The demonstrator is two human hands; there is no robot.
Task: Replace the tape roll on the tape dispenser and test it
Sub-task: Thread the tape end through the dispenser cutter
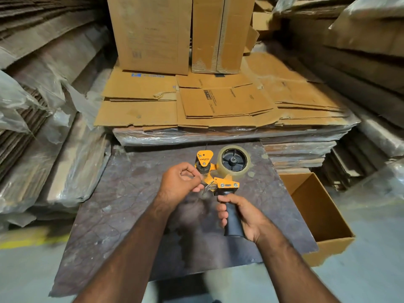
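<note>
Lying under both hands is a dark board (122, 206). Above it the dispenser (220, 182) is gripped at its black handle by the right hand (240, 215); its roll (234, 161) sits beyond those fingers. Something thin, seemingly tape, is pinched by the left hand (181, 180) beside the blade.

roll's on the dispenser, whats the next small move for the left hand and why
Probably draw the tape end on past the blade. The tape roll already sits on the dispenser, the right hand holds its handle, and the left hand pinches something by the roller, seemingly the tape end.
</note>
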